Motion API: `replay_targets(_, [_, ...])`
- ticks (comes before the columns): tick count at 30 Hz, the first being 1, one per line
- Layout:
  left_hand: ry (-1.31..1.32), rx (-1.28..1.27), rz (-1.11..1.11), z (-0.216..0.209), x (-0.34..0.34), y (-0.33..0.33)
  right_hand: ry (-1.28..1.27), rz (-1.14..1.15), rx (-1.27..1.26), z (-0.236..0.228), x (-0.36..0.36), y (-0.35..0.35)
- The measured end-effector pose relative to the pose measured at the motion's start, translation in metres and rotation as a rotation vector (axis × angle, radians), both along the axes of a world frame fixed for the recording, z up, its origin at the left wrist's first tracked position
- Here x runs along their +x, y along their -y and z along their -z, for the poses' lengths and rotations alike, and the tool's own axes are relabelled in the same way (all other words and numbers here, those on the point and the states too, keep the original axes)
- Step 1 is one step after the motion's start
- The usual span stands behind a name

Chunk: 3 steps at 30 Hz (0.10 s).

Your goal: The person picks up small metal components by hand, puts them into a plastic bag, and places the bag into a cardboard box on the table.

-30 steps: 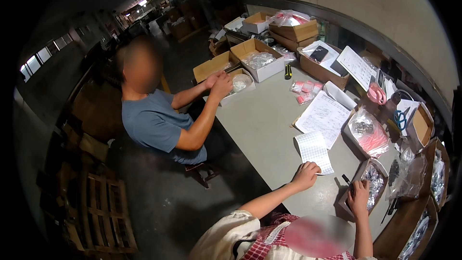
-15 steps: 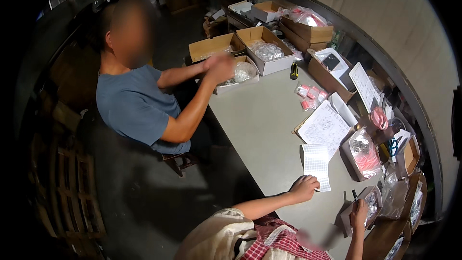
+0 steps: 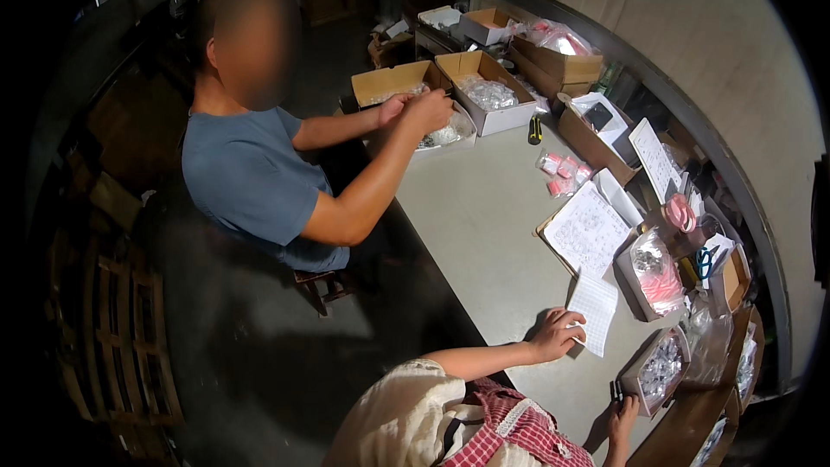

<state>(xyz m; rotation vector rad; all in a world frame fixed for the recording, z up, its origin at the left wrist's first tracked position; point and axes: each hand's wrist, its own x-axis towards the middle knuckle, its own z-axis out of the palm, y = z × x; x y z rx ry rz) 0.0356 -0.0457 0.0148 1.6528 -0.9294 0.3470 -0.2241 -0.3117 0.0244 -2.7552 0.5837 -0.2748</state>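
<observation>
My left hand (image 3: 558,336) is closed on the near left edge of a white grid-printed sheet (image 3: 594,310). The sheet's far end overlaps an open notebook (image 3: 588,227) with handwritten pages. My right hand (image 3: 623,420) is by the near left side of a small box (image 3: 629,378) filled with small silvery packets (image 3: 662,367). A dark pen (image 3: 616,391) sticks out from its curled fingers. Across the table corner, a co-worker in a blue-grey T-shirt (image 3: 251,175) has both hands (image 3: 413,111) over a white box (image 3: 461,143) with clear plastic bags.
A yellow-black cutter knife (image 3: 535,131) and several pink-and-white packets (image 3: 563,170) lie on the grey table (image 3: 458,233). Along the right edge stand a box of bagged pink pieces (image 3: 654,274), blue scissors (image 3: 707,261) and brown cartons (image 3: 687,426). Wooden pallets (image 3: 130,329) stand left.
My left hand has shifted right with the sheet, which now sits more tilted. My right hand has moved nearer with the pen, away from above the packet box. The co-worker's hands have moved right.
</observation>
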Motion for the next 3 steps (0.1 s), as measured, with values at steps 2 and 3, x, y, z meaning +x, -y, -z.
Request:
replay_targets(2, [-0.332,-0.057,0.251,0.011,-0.011,0.005,0.059,0.106,0.067,0.019,-0.002,0.012])
replay_targets(3, [-0.591,-0.114,0.445,0.012,-0.016,0.005,0.060,0.202,0.127,0.027,0.000,0.017])
